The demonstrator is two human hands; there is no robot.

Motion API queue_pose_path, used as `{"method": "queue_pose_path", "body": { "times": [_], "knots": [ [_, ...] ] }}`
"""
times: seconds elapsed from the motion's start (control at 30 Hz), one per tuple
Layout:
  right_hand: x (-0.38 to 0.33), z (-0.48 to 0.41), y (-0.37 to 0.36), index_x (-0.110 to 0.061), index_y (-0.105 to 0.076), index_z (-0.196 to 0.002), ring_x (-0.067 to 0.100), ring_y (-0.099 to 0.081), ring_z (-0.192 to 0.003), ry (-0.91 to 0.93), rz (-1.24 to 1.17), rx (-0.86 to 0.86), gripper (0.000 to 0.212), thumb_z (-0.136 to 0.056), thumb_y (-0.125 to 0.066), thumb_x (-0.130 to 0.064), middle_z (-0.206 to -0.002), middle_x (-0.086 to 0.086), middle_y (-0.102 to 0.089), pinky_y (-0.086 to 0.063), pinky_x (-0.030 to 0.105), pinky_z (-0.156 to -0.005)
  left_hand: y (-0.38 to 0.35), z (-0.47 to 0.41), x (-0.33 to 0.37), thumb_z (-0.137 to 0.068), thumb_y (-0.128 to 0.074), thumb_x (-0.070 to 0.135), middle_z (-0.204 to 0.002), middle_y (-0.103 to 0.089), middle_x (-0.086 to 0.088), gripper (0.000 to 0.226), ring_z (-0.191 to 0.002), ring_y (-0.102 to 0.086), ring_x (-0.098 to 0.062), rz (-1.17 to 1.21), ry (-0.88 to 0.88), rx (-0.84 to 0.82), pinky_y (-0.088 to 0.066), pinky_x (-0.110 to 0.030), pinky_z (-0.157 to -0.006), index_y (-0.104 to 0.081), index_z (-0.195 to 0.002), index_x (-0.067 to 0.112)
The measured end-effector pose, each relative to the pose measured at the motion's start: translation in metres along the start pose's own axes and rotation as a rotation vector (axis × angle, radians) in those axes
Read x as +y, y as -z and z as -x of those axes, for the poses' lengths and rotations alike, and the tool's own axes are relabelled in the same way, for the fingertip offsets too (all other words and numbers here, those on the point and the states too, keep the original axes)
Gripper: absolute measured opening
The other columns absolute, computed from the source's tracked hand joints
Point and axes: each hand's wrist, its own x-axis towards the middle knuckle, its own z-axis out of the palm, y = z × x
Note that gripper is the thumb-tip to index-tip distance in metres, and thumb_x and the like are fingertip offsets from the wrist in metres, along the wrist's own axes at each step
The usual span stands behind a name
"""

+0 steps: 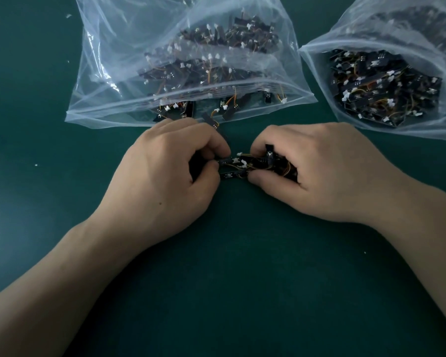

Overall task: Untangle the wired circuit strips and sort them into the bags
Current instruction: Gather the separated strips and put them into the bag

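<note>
Your left hand pinches the end of one circuit strip, your right hand curls round the tangled bundle, probably to pull them apart; the left bag and right bag lie open just beyond.

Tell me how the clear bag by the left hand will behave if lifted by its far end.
The bag is thin, wrinkled film, so it would probably sag limply. Its near mouth lies open with circuit strips poking out, so they would likely spill.
</note>
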Motion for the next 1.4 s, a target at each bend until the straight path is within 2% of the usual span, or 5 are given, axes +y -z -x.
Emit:
{"method": "queue_pose_path", "body": {
  "times": [0.13, 0.63, 0.83, 1.0, 1.4],
  "knots": [
    [0.001, 0.000, 0.000, -0.030, -0.060, -0.107, 0.014, -0.054, -0.067, -0.005, -0.011, -0.012, 0.039, -0.095, -0.046, -0.065, -0.082, -0.018, -0.057, -0.036, 0.030, -0.058, 0.004, 0.001, 0.002, -0.080, -0.061, 0.017, -0.083, -0.063, 0.025, 0.025, -0.080, -0.057, -0.003, 0.075, 0.046, -0.036, -0.040, -0.014, -0.070, -0.072, -0.098, 0.030],
    [-0.003, -0.001, 0.001, -0.035, -0.060, -0.116, 0.015, -0.065, -0.082, 0.019, -0.081, -0.019, 0.063, -0.084, -0.044, -0.086, -0.099, -0.018, -0.067, -0.044, 0.032, -0.062, 0.000, 0.004, 0.000, -0.083, -0.080, 0.011, -0.089, -0.064, 0.016, 0.029, -0.083, -0.060, -0.013, 0.105, -0.051, -0.046, -0.043, -0.012, -0.071, -0.065, -0.099, 0.029],
    [-0.005, -0.002, -0.002, -0.031, -0.061, -0.115, 0.012, -0.058, -0.090, 0.024, -0.036, 0.008, 0.055, -0.091, -0.045, -0.078, -0.100, -0.016, -0.056, -0.048, 0.036, -0.060, -0.002, 0.004, -0.001, -0.081, -0.086, 0.017, -0.082, -0.060, 0.014, 0.027, -0.078, -0.056, -0.004, 0.059, -0.038, 0.062, -0.041, -0.010, -0.070, -0.066, -0.097, 0.023],
    [-0.006, -0.003, -0.002, -0.023, -0.059, -0.112, 0.007, -0.043, -0.086, 0.024, 0.037, 0.006, 0.045, -0.099, -0.043, -0.063, -0.101, -0.015, -0.047, -0.041, 0.035, -0.057, -0.007, 0.008, 0.001, -0.090, -0.065, 0.045, -0.080, -0.057, 0.014, 0.015, -0.080, -0.054, -0.013, -0.108, 0.005, 0.046, -0.050, -0.039, -0.070, -0.066, -0.094, 0.030],
    [-0.005, -0.004, -0.007, -0.012, -0.061, -0.104, 0.025, -0.053, -0.084, 0.072, 0.138, 0.017, 0.033, -0.102, -0.048, -0.042, -0.096, 0.001, -0.055, -0.040, 0.036, -0.072, -0.004, 0.007, 0.002, -0.088, -0.066, 0.038, -0.087, -0.068, 0.024, 0.018, -0.075, -0.060, -0.007, 0.087, 0.069, 0.025, -0.051, -0.032, -0.067, -0.070, -0.105, 0.038]
  ]
}}
